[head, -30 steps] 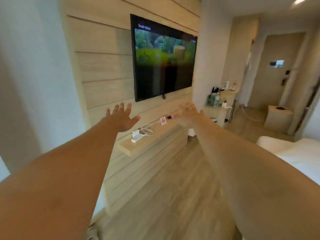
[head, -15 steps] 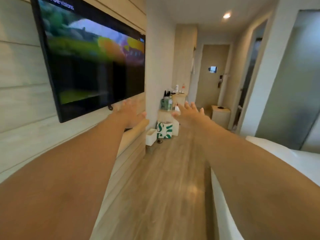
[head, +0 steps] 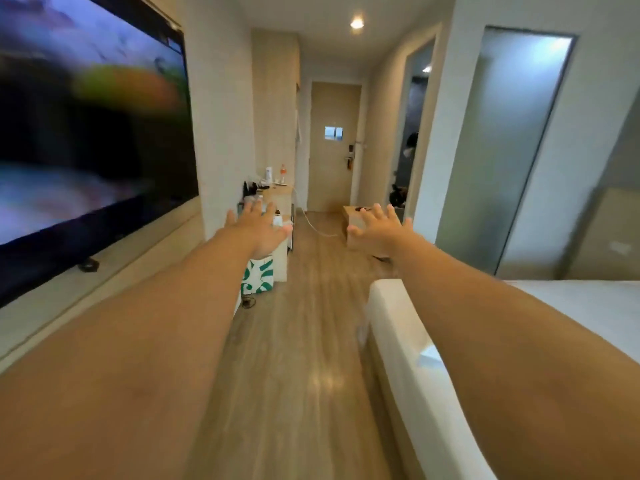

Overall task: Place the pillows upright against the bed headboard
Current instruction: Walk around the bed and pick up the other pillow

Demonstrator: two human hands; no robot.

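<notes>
Left hand [head: 258, 233] & right hand [head: 379, 230] out front, fingers spread, empty. Bed [head: 408, 358] at right; no pillows seen. Looks pre-pickup; next: find pillows.

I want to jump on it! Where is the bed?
In the head view the white bed is low on the right, under the person's outstretched right arm, with the wooden floor along its left edge.

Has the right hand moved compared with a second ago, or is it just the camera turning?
Cannot tell. The right hand stays outstretched and open; the view has swung right, from the television toward the door and bed.
</notes>
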